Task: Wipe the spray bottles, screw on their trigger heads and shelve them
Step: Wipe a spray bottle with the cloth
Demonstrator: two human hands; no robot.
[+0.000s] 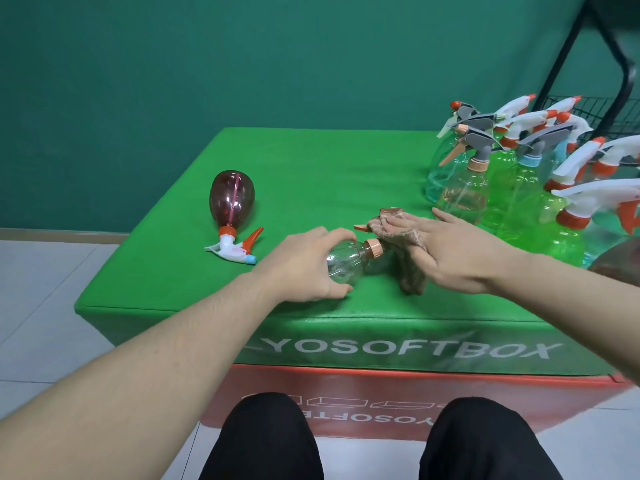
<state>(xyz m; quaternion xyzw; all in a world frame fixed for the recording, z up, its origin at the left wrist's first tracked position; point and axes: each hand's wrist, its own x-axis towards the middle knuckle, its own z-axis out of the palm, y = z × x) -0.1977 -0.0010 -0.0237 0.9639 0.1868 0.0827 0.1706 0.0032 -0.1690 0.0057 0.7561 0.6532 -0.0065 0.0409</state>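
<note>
Clear spray bottle (346, 263): lying on its side on the green soft box (311, 174), long axis roughly left to right, peach collar (374, 246) pointing right toward the cloth. Left hand (304, 265): fingers curled round the bottle's body. Right hand (460, 252): fingers straight, pressing flat on the brown cloth (412, 261), just beside the collar; trigger head under the cloth mostly hidden. Right hand is nearer the neck. Pink spray bottle (231, 199): lying well to the left, head fitted. Assembled bottles (519, 188): grouped upright at right.
</note>
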